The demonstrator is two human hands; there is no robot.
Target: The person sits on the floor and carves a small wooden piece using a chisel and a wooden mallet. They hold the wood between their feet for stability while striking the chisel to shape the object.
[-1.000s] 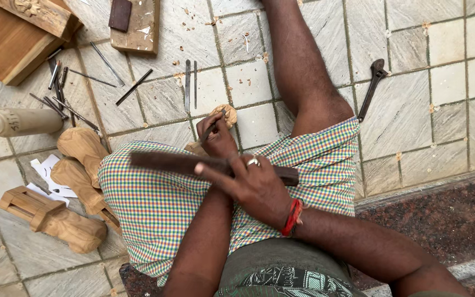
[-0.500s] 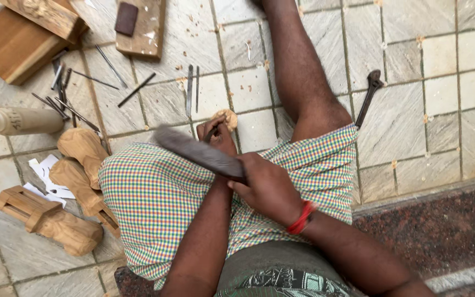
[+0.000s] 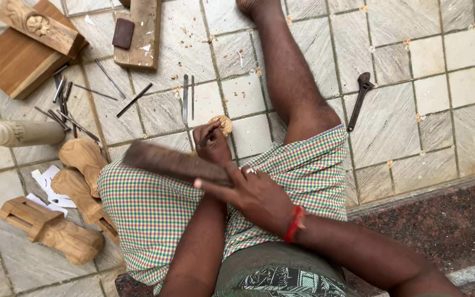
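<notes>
Two hands meet over the checked-cloth lap: the left hand [image 3: 213, 144] is closed around a thin chisel [image 3: 207, 137] set against a small pale wooden carving [image 3: 224, 124] on the tiled floor [image 3: 413, 110] by the knee. The right hand [image 3: 257, 195] grips a dark wooden mallet [image 3: 171, 163], blurred and lying crosswise just above the thigh. The carving is rounded, light tan, mostly hidden behind the left fingers. Loose chisels [image 3: 64, 104] lie scattered nearby.

Motion-blurred wooden mallet [image 3: 174, 163]; small carving [image 3: 222, 124] half hidden behind left hand [image 3: 213, 144]
</notes>
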